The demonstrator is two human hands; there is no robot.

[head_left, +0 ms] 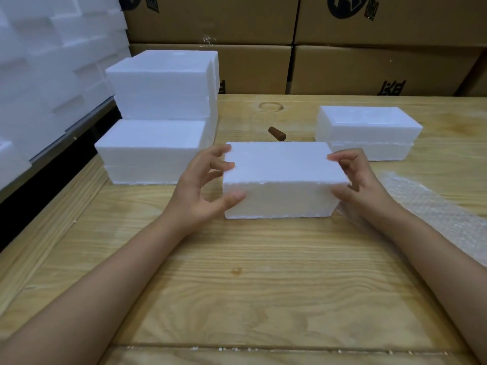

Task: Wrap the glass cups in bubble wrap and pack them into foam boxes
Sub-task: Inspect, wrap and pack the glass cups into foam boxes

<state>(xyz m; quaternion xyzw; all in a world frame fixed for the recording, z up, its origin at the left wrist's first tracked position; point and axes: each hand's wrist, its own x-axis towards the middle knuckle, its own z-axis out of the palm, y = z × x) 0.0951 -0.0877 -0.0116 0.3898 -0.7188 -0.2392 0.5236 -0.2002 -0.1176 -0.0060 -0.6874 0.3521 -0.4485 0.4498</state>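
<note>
So you're holding the closed foam box (279,177) dead center on the wooden surface (237,285), one hand at each short end. Your hands are sitting well apart, with the whole length of the box between them. Your left hand (200,191) is clamping the 9 o'clock end: curled fingers are hooking over the top edge and the thumb is pressing on the front face. Your right hand (361,180) is doing the same at the 3 o'clock end, fingertips pinching the top corner, thumb lying on the front face. The box itself is resting flat on the surface, lid on.

The glass cup (262,121) is standing upright at about 12 o'clock from the box, well behind it. It's clear and pretty faint, so I can't tell much more than that. A small brown cylinder (277,134) is lying on its side just beside the cup, between it and your box.

The bubble wrap (432,206) is lying spread out at 3 o'clock, running off toward 4 o'clock, and its near edge is tucking in under your right wrist.

A stack of foam boxes (160,106) is sitting at 10 o'clock, and another foam box (369,133) is sitting at 2 o'clock. Cardboard boxes (369,69) are lining the back at 12, and a foam pile (47,75) is leaning at far 9 to 10.
</note>
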